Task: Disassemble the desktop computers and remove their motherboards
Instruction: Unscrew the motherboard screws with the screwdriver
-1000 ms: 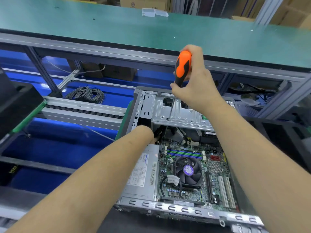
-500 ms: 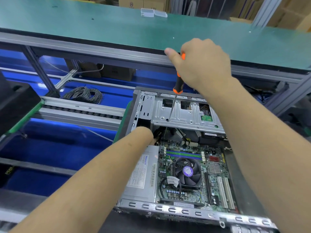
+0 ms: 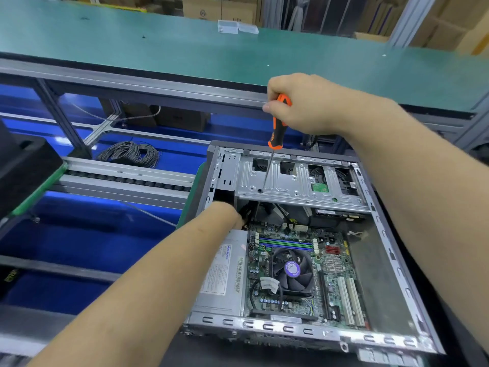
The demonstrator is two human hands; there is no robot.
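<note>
Head view, left to right: the left grip (image 3: 227,213) reaches under the drive cage (image 3: 296,181) of the open desktop computer (image 3: 383,260); whether it grasps anything cannot be told. Its motherboard (image 3: 330,276) lies inside. The right grip (image 3: 304,104) clenches an orange screwdriver (image 3: 276,133), tip on the cage.

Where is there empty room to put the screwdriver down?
The long green bench top behind the open grey computer case is bare up to the small clear plastic box. Inside the case it is crowded, apart from the bare metal floor right of the green motherboard.
</note>
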